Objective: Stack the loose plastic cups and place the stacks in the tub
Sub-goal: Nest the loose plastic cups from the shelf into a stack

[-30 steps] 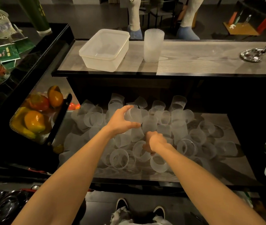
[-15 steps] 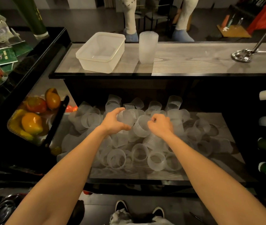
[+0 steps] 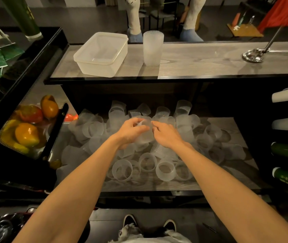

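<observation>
Tub [image 3: 95, 69] one, stack [image 3: 153, 48] one, loose cups [image 3: 165, 171] dozens — left grip [image 3: 130, 133] and right grip [image 3: 166, 135] both pinch one cup [image 3: 145, 135]

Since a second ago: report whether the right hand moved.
Yes. The right hand moved away from the front-row cups, back toward the cup in the left hand.

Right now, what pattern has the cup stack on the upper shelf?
The cup stack has fine vertical ribs; the head view shows it.
</observation>
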`<state>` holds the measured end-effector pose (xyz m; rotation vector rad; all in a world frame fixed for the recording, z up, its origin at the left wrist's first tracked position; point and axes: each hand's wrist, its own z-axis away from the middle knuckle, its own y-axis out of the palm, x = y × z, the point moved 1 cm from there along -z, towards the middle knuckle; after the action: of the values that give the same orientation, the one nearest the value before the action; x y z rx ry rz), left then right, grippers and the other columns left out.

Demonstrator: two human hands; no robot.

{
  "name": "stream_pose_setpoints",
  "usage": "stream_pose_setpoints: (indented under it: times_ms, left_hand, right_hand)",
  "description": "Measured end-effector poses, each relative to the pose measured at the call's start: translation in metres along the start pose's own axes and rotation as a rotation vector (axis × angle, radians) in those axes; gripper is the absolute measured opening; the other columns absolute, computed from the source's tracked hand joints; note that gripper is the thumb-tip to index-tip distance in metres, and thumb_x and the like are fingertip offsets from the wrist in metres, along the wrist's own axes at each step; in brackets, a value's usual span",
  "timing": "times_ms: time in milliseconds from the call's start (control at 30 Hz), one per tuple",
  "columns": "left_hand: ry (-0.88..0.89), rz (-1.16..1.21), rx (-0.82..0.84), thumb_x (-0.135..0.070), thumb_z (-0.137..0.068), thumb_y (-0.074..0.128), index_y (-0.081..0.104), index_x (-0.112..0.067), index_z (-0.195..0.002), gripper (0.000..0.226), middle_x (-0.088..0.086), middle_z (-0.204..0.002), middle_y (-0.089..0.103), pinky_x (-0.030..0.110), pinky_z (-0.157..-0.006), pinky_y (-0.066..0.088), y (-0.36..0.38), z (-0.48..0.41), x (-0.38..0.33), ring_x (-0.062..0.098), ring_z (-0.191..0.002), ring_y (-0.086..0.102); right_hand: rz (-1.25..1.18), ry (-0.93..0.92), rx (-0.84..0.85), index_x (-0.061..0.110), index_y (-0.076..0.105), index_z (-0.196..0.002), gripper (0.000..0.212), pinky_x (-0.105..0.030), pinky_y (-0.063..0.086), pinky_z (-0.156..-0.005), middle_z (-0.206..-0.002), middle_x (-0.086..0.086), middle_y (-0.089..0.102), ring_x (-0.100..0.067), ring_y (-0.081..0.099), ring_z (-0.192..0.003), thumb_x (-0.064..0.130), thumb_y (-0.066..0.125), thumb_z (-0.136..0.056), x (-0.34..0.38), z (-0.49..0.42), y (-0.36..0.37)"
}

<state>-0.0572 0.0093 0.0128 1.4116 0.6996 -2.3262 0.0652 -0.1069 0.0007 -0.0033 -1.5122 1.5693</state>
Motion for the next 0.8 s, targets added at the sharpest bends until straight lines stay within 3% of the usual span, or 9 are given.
stream_pose_setpoints:
  times_ms: [33, 100, 200, 300, 367, 433, 567, 667, 800]
  left_hand:
    - [-0.011, -0.008, -0.022, -0.031, -0.095, 0.068, 0.059, -0.031, -0.129, 0.035, 0.004, -0.126, 0.063, 0.036, -0.081, 0.056, 0.001, -0.002, 0.003, 0.022, -0.108, 0.063]
    - [-0.031, -0.027, -0.038, -0.028, -0.096, 0.066, 0.057, -0.030, -0.134, 0.039, 0.004, -0.127, 0.061, 0.039, -0.085, 0.058, 0.003, -0.005, 0.009, 0.022, -0.107, 0.062]
    - [-0.048, -0.107, -0.053, -0.032, -0.095, 0.068, 0.051, -0.025, -0.145, 0.053, 0.003, -0.138, 0.055, 0.045, -0.100, 0.054, 0.005, -0.010, 0.016, 0.022, -0.116, 0.057]
    - [-0.040, -0.121, -0.063, -0.035, -0.094, 0.068, 0.049, -0.025, -0.149, 0.059, 0.002, -0.146, 0.051, 0.040, -0.100, 0.052, 0.008, -0.010, 0.019, 0.021, -0.125, 0.052]
    - [-0.022, -0.120, -0.059, -0.037, -0.095, 0.069, 0.048, -0.023, -0.150, 0.060, 0.001, -0.149, 0.049, 0.034, -0.096, 0.049, 0.011, -0.010, 0.020, 0.020, -0.129, 0.049]
    - [-0.012, -0.116, -0.052, -0.040, -0.096, 0.068, 0.047, -0.022, -0.151, 0.062, 0.003, -0.152, 0.047, 0.035, -0.098, 0.048, 0.015, -0.008, 0.020, 0.022, -0.134, 0.048]
    - [0.004, -0.117, -0.037, -0.046, -0.100, 0.061, 0.044, -0.030, -0.152, 0.057, 0.004, -0.161, 0.036, 0.051, -0.107, 0.048, 0.022, 0.000, 0.019, 0.026, -0.148, 0.035]
    - [-0.037, -0.107, -0.025, -0.049, -0.099, 0.060, 0.045, -0.038, -0.150, 0.054, 0.002, -0.164, 0.031, 0.052, -0.090, 0.054, 0.021, 0.006, 0.018, 0.029, -0.150, 0.032]
    - [-0.071, -0.107, -0.007, -0.052, -0.098, 0.060, 0.046, -0.042, -0.148, 0.053, -0.001, -0.165, 0.029, 0.054, -0.088, 0.055, 0.015, 0.009, 0.021, 0.031, -0.148, 0.035]
  right_hand:
    - [0.014, 0.001, 0.013, 0.034, 0.051, -0.145, 0.049, -0.052, 0.049, -0.101, -0.140, -0.004, 0.061, -0.032, 0.059, -0.121, 0.039, 0.030, -0.101, -0.003, 0.000, 0.000]
    - [0.037, 0.051, 0.001, 0.025, 0.061, -0.116, 0.033, -0.049, 0.053, -0.089, -0.121, -0.010, 0.067, -0.031, 0.062, -0.104, 0.033, 0.033, -0.101, -0.011, 0.005, 0.000]
    - [0.129, 0.133, 0.072, 0.018, 0.054, -0.089, 0.024, -0.043, 0.053, -0.073, -0.098, -0.008, 0.063, -0.027, 0.059, -0.085, 0.037, 0.047, -0.102, -0.026, 0.016, 0.002]
    - [0.264, 0.166, 0.282, 0.015, 0.057, -0.095, 0.056, -0.041, 0.054, -0.077, -0.098, -0.004, 0.063, -0.026, 0.061, -0.088, 0.067, 0.069, -0.082, -0.028, 0.031, 0.001]
    - [0.421, 0.136, 0.364, 0.011, 0.055, -0.101, 0.049, -0.041, 0.053, -0.083, -0.103, -0.005, 0.060, -0.030, 0.062, -0.102, 0.049, 0.079, -0.082, -0.028, 0.040, 0.003]
    - [0.529, 0.106, 0.389, 0.011, 0.057, -0.109, 0.027, -0.040, 0.051, -0.081, -0.113, -0.011, 0.059, -0.034, 0.061, -0.113, 0.018, 0.072, -0.089, -0.030, 0.045, 0.007]
    - [0.611, 0.042, 0.386, 0.008, 0.058, -0.122, 0.029, -0.041, 0.049, -0.081, -0.123, -0.015, 0.057, -0.036, 0.058, -0.115, 0.006, 0.058, -0.093, -0.035, 0.049, 0.014]
    - [0.538, 0.013, 0.288, 0.012, 0.063, -0.108, 0.016, -0.040, 0.047, -0.075, -0.113, -0.012, 0.061, -0.035, 0.061, -0.106, 0.018, 0.057, -0.094, -0.036, 0.044, 0.007]
    - [0.064, 0.061, 0.044, 0.014, 0.060, -0.075, 0.019, -0.035, 0.044, -0.061, -0.072, -0.001, 0.059, -0.020, 0.055, -0.067, 0.020, 0.055, -0.092, -0.045, 0.036, -0.014]
